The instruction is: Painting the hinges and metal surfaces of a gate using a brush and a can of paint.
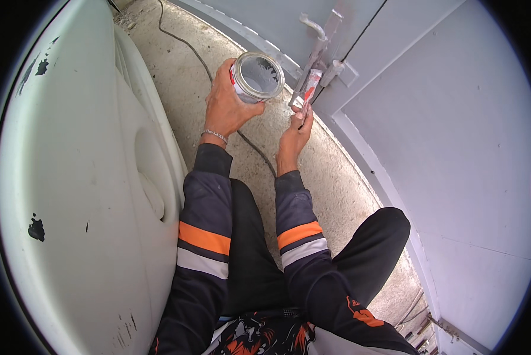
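My left hand [225, 105] is wrapped round the side of an opened paint can [236, 87], tilted so that its metal rim and grey inside show. Dark patches mark the inner wall. My right hand [295, 137] pinches a slim paintbrush [310, 89], pale with red marks, pointing up and away from me. The brush's far end is beside the grey bolt latch [332, 72] of a metal gate; I cannot tell whether it touches. Its tip is hard to make out against the metal.
A pale, scuffed vehicle body [76, 177] stands close on my left. The grey metal gate [455, 118] rises on my right, with a bent handle [313, 26] above the latch. A dark cable [188, 44] runs over the rough concrete ground [177, 77], passing behind my left hand.
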Motion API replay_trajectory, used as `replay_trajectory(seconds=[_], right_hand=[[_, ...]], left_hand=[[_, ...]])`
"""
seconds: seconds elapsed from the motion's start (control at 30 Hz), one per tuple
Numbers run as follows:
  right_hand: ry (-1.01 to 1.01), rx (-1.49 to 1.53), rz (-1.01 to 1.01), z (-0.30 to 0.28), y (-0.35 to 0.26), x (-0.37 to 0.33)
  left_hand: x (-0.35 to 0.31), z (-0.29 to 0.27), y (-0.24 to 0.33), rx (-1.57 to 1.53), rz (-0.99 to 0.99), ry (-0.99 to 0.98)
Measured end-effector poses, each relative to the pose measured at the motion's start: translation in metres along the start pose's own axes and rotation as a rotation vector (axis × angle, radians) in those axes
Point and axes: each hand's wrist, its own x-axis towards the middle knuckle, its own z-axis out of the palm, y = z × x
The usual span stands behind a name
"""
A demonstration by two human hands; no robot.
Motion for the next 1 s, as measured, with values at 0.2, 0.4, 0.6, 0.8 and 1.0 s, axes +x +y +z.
replay_trajectory(seconds=[0.2, 0.4, 0.6, 0.8, 1.0], right_hand=[[0.072, -0.027, 0.072, 0.006, -0.002, 0.016], [0.020, -0.030, -0.012, 0.011, -0.016, 0.002], [0.085, -0.064, 0.061, 0.011, -0.020, 0.013], [0.062, -0.140, -0.020, 0.011, -0.033, 0.002], [0.082, -0.390, -0.019, 0.003, -0.022, 0.018]], left_hand=[[0.002, 0.001, 0.006, 0.010, -0.005, -0.045], [0.001, 0.003, -0.004, -0.007, 0.013, -0.015], [0.002, 0.005, 0.000, -0.022, 0.011, -0.020], [0.000, 0.003, -0.004, -0.009, 0.001, -0.018], [0.000, 0.002, -0.004, 0.009, 0.019, -0.023]])
